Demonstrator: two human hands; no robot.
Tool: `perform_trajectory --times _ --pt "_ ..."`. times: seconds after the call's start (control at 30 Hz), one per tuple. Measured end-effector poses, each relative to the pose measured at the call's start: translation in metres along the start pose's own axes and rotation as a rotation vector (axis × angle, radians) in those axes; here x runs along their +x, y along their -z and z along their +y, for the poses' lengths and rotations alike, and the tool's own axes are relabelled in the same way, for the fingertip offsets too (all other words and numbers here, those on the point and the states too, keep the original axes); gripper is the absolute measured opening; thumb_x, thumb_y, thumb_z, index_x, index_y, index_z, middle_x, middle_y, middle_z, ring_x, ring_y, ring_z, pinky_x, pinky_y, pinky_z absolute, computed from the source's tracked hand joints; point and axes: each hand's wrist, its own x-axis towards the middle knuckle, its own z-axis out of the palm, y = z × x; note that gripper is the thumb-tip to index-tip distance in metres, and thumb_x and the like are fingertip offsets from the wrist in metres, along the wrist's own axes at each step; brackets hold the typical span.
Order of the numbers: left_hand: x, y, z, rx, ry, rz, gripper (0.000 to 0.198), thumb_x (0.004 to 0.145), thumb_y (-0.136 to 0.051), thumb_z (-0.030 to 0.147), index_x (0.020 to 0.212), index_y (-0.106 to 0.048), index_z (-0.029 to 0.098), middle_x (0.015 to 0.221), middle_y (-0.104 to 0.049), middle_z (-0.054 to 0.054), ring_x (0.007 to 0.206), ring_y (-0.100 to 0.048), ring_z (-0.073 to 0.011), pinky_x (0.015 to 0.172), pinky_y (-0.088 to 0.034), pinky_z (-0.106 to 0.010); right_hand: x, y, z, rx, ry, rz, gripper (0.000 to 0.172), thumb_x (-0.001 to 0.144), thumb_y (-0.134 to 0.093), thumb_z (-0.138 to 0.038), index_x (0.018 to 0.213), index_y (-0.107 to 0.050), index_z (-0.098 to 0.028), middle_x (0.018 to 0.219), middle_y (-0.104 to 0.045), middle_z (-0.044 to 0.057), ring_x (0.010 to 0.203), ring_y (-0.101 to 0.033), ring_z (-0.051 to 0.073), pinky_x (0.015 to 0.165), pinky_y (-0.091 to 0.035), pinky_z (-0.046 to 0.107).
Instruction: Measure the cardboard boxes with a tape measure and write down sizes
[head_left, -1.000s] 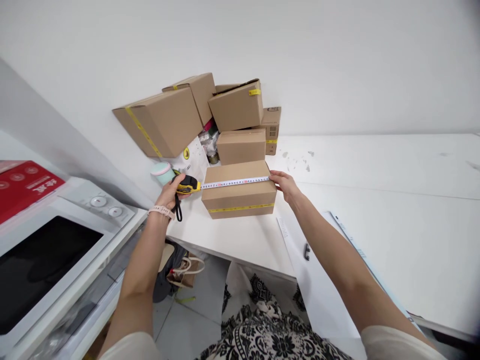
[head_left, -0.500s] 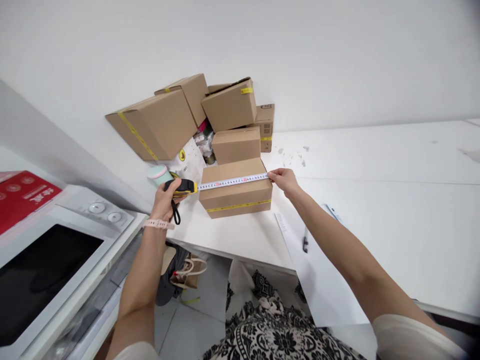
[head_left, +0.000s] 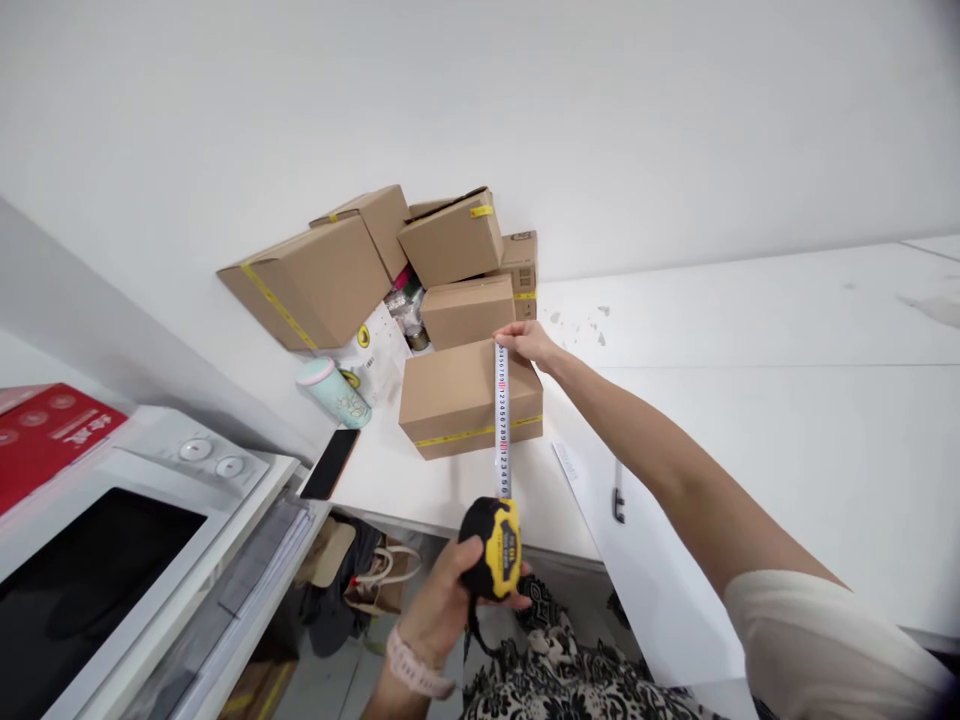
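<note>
My left hand [head_left: 442, 590] grips the black and yellow case of a tape measure [head_left: 491, 550], just off the table's front edge. From the case the white blade [head_left: 502, 430] runs away from me across the top of a closed cardboard box [head_left: 446, 390]. At the box's far top edge my right hand [head_left: 529, 342] pinches the blade's end between thumb and fingers. Yellow tape runs along the box's front face. The box sits flat on the white table [head_left: 450, 490].
Several cardboard boxes [head_left: 315, 280] are stacked against the wall behind. A mint-green tumbler [head_left: 334, 390] and a phone [head_left: 330, 465] lie left of the box. White paper [head_left: 652, 580] with a pen [head_left: 618, 500] is at the right. A microwave [head_left: 97, 560] stands at the left.
My left hand has swung the tape case from the box's left side to its front. My right hand has moved from the right edge to the far edge, turning the blade across the box.
</note>
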Motion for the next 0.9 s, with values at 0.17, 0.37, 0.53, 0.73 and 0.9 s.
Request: perform_trajectory --times 0.17,0.37,0.53,0.73,0.9 --pt "0.026 -0.050 0.008 0.038 -0.027 -0.073 0.058 0.069 -0.080 0.060 0.104 -0.073 0.015 0.100 -0.071 -0.015 0.092 -0.070 -0.0311 0.068 -0.063 -0.042 0.018 -0.017 0.007 -0.072 0.021 0.040 0.006 0.075 -0.071 -0.025 0.075 -0.068 -0.019 0.075 -0.070 0.002 0.072 -0.062 0.016 0.076 -0.052 0.032" --pt "0.051 -0.075 0.015 0.098 -0.064 -0.079 0.065 0.069 -0.077 0.065 0.111 -0.067 0.016 0.092 -0.071 -0.010 0.077 -0.071 -0.0235 0.061 -0.061 -0.033 0.034 -0.020 0.015 -0.262 0.049 0.125 0.009 0.075 -0.068 -0.029 0.079 -0.070 -0.021 0.083 -0.073 0.002 0.086 -0.064 0.020 0.087 -0.048 0.035" --pt "0.056 -0.078 0.017 0.124 -0.078 -0.053 0.067 0.068 -0.077 0.066 0.111 -0.066 0.017 0.089 -0.071 -0.009 0.073 -0.072 -0.0242 0.058 -0.061 -0.033 0.041 -0.022 0.019 -0.414 0.071 0.142 0.013 0.082 -0.064 -0.034 0.082 -0.072 -0.024 0.093 -0.075 0.002 0.096 -0.065 0.021 0.096 -0.042 0.037" --pt "0.058 -0.083 0.023 0.102 -0.065 -0.049 0.068 0.065 -0.077 0.068 0.106 -0.068 0.014 0.087 -0.071 -0.010 0.074 -0.072 -0.0252 0.058 -0.061 -0.034 0.047 -0.024 0.022 -0.553 0.078 0.136 0.015 0.086 -0.063 -0.034 0.081 -0.072 -0.023 0.096 -0.076 0.006 0.101 -0.065 0.025 0.105 -0.031 0.045" --pt "0.057 -0.085 0.026 0.093 -0.051 -0.066 0.065 0.067 -0.075 0.068 0.104 -0.069 0.014 0.086 -0.071 -0.010 0.073 -0.072 -0.0257 0.059 -0.061 -0.035 0.047 -0.024 0.023 -0.607 0.057 0.131 0.015 0.086 -0.062 -0.035 0.084 -0.072 -0.023 0.099 -0.075 0.007 0.102 -0.065 0.027 0.102 -0.034 0.046"
